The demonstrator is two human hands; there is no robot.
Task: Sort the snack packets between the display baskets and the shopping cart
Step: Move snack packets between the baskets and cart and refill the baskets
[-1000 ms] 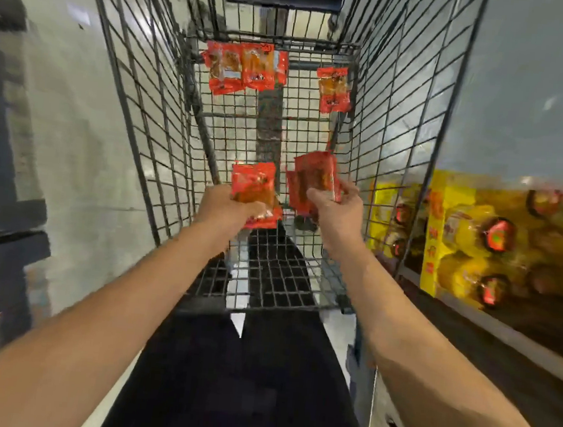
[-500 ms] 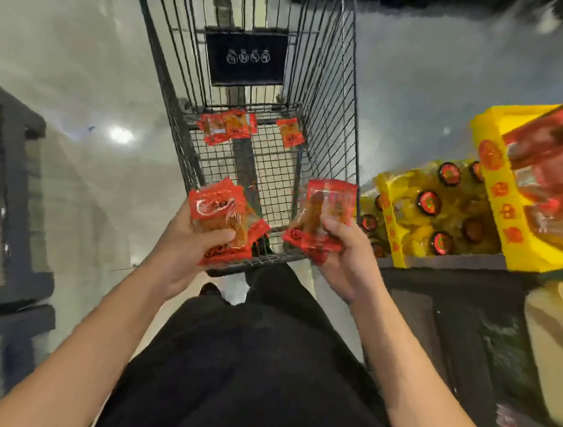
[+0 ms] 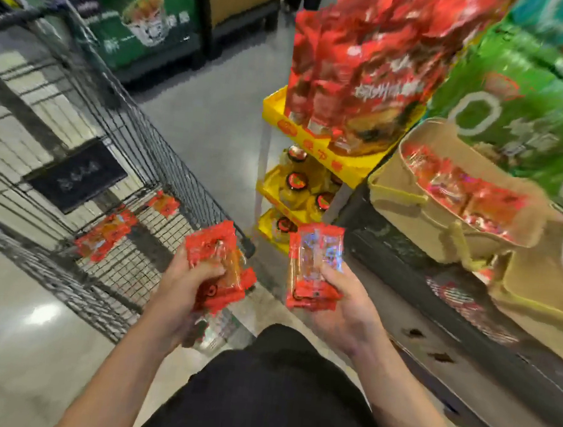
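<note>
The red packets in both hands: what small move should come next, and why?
Probably carry the right hand with its packets up and to the right, over the beige basket. That basket already holds similar red packets, and both hands are away from the cart. The left hand can follow.

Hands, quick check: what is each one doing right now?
Left hand: grips red snack packets.
Right hand: grips a red packet stack.
</note>
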